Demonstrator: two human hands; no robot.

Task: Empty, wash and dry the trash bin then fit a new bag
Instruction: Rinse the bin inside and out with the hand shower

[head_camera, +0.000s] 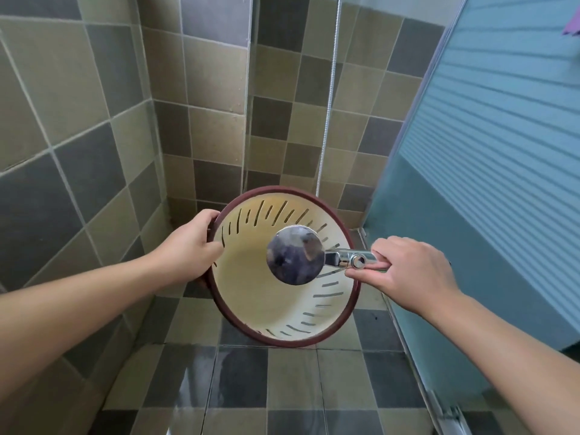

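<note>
A cream plastic trash bin (270,296) with a dark red rim and slotted walls is tilted so its open mouth faces me, above the tiled shower floor. My left hand (191,246) grips the bin's left rim, thumb inside. My right hand (408,271) holds the chrome handle of a shower head (295,255), whose round head hangs over the bin's mouth with its back towards me. The bin's inside holds nothing. I cannot tell whether water is flowing.
Tiled walls in grey and olive close in at the left and back. A metal shower hose (328,120) hangs down the back wall. A blue-tinted glass door (486,152) stands at the right on a floor track. The floor tiles (235,378) look wet.
</note>
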